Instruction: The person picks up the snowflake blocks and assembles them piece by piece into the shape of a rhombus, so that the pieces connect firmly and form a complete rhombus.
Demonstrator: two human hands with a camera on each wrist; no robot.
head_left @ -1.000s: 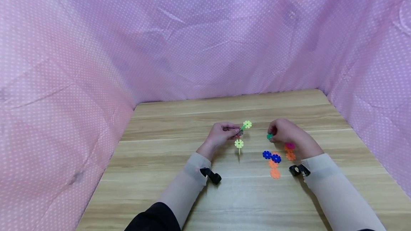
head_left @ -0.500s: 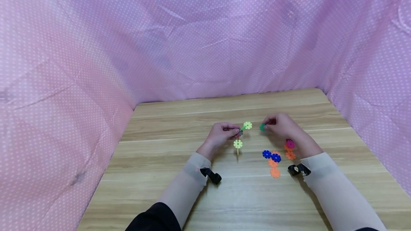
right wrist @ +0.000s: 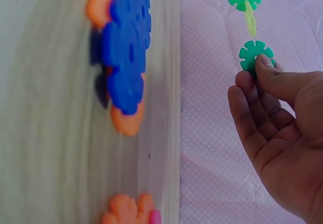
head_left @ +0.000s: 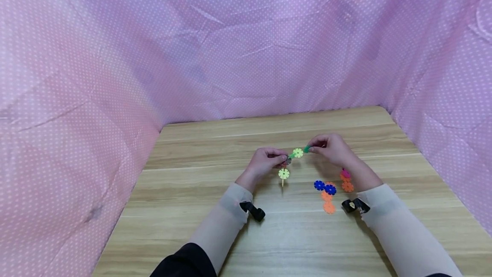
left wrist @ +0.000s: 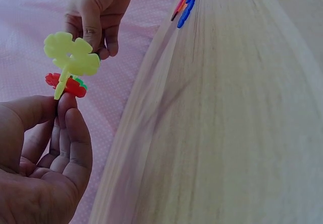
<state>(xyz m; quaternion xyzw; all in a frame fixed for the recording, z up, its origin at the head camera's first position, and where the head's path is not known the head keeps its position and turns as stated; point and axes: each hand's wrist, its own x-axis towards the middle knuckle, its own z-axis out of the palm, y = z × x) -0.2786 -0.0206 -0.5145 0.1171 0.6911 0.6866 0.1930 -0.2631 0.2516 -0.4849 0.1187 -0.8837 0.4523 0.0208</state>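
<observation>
The head view shows two hands near each other, raised over the far half of the worktop (head_left: 215,140). The left hand (head_left: 266,160) pinches a chain (head_left: 292,156) of slotted discs; the right hand (head_left: 331,147) pinches one green disc (right wrist: 248,53), just beside the chain's right-end yellow disc (head_left: 297,153). In the right wrist view a gap shows between those two, so they look unjoined. The step in hand appears to be adding the green disc; the next move seems to call for keeping it crosswise to the yellow disc, matching slot to slot and pushing while the chain is held firm. The chain shows two yellow faces, one green link (right wrist: 243,1), one red disc (left wrist: 75,88), one dark disc (head_left: 288,161) and a yellow edge (head_left: 282,182) at its lower end; fingers hide part, so I cannot give its full count. Nearer and right, two blue discs (head_left: 330,190) lie over what look like three orange discs (head_left: 329,207); farther right are two more orange ones and one pink disc (head_left: 346,173).
</observation>
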